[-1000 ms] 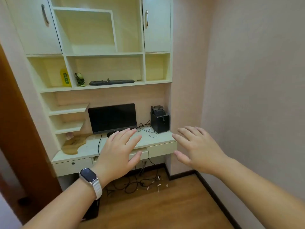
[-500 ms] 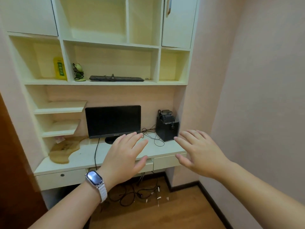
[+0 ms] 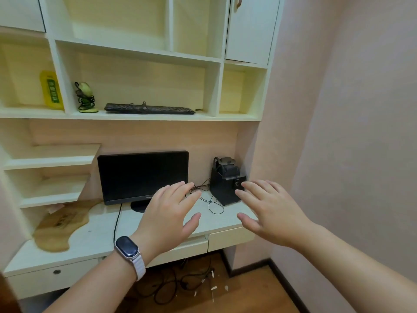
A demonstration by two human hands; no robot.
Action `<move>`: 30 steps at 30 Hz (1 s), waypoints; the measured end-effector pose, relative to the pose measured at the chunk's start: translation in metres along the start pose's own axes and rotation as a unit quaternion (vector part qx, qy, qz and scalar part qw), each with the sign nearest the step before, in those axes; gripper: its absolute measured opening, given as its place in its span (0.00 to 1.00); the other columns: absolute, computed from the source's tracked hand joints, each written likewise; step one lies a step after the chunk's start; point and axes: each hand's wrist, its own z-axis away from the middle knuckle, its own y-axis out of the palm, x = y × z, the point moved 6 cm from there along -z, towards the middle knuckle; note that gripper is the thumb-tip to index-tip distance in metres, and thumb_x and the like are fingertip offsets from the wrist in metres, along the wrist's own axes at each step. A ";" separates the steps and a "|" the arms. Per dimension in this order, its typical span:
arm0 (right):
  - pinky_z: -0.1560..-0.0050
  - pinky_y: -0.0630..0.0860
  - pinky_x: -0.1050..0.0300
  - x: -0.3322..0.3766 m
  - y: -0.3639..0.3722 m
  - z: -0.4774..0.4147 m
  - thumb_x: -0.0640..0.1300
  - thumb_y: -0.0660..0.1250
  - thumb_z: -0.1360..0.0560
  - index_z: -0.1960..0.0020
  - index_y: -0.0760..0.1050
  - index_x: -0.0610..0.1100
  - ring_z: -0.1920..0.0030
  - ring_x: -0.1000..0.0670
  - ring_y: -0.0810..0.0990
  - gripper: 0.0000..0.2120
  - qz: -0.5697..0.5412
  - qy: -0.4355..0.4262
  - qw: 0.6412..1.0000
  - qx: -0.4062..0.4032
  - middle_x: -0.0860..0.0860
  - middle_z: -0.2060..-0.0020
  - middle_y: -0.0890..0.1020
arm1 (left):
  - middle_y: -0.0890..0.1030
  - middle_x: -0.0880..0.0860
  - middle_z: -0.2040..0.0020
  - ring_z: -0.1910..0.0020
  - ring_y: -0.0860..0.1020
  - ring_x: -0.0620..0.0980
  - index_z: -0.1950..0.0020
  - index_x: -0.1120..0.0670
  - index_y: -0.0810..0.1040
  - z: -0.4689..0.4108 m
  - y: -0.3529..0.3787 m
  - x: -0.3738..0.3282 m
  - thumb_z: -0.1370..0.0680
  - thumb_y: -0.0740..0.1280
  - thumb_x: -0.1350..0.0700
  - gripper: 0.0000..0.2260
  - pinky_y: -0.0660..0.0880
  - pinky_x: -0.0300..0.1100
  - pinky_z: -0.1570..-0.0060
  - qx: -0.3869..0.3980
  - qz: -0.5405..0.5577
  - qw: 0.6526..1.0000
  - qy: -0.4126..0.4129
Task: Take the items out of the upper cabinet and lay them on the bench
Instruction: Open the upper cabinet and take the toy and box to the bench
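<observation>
I see both hands out in front of me, palms down, fingers spread, each grip loose and empty. The left hand [image 3: 168, 219], with a dark smartwatch on a white strap [image 3: 126, 246], hovers just right of the black flat monitor [image 3: 142, 176] on the cream surface [image 3: 97, 236]. The right hand [image 3: 269, 211] hangs further right of the monitor, in front of the black boxy speaker [image 3: 226, 184]. Above the monitor, on the open shelf, lie the flat black keyboard [image 3: 149, 108], a small green-and-black ornament [image 3: 85, 97] and a yellow packet [image 3: 51, 90].
</observation>
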 end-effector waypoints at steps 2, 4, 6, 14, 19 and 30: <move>0.34 0.68 0.49 -0.010 0.015 -0.015 0.62 0.58 0.24 0.33 0.75 0.49 0.35 0.46 0.75 0.26 -0.010 -0.005 1.000 -0.015 0.50 0.37 0.79 | 0.78 0.53 0.34 0.34 0.74 0.55 0.34 0.51 0.77 -0.013 0.012 0.007 0.24 0.62 0.44 0.22 0.70 0.53 0.35 -0.004 -0.001 1.000 0.002; 0.35 0.67 0.49 -0.024 0.031 -0.034 0.61 0.59 0.25 0.35 0.76 0.48 0.36 0.45 0.75 0.25 -0.023 -0.011 0.999 -0.040 0.49 0.38 0.79 | 0.78 0.53 0.35 0.34 0.74 0.55 0.34 0.52 0.78 -0.029 0.025 0.015 0.24 0.63 0.44 0.21 0.70 0.53 0.35 -0.007 -0.003 1.000 0.005; 0.36 0.65 0.50 -0.040 0.047 -0.053 0.60 0.59 0.25 0.36 0.78 0.47 0.37 0.45 0.75 0.25 -0.034 -0.016 0.997 -0.070 0.49 0.39 0.80 | 0.78 0.53 0.35 0.34 0.74 0.55 0.35 0.52 0.78 -0.046 0.037 0.024 0.25 0.64 0.45 0.21 0.71 0.53 0.36 -0.011 -0.011 1.000 0.004; 0.40 0.74 0.47 -0.131 0.105 -0.132 0.58 0.62 0.27 0.39 0.79 0.46 0.40 0.43 0.78 0.23 -0.061 -0.034 0.991 -0.117 0.48 0.41 0.81 | 0.79 0.54 0.36 0.36 0.75 0.56 0.37 0.53 0.79 -0.163 0.092 0.047 0.25 0.64 0.45 0.21 0.72 0.52 0.37 -0.027 -0.056 0.998 0.016; 0.41 0.74 0.46 -0.193 0.123 -0.182 0.58 0.63 0.28 0.40 0.79 0.45 0.42 0.43 0.78 0.23 -0.038 -0.058 0.986 -0.153 0.47 0.43 0.81 | 0.79 0.54 0.36 0.36 0.75 0.56 0.37 0.53 0.79 -0.234 0.124 0.050 0.25 0.65 0.45 0.20 0.71 0.53 0.38 -0.039 -0.068 0.997 0.007; 0.37 0.70 0.45 -0.265 0.144 -0.266 0.59 0.60 0.26 0.36 0.78 0.46 0.38 0.42 0.77 0.25 -0.034 -0.044 0.986 -0.160 0.46 0.39 0.80 | 0.77 0.54 0.35 0.35 0.74 0.55 0.35 0.53 0.78 -0.353 0.158 0.077 0.24 0.64 0.45 0.21 0.72 0.53 0.38 -0.071 -0.074 0.994 0.027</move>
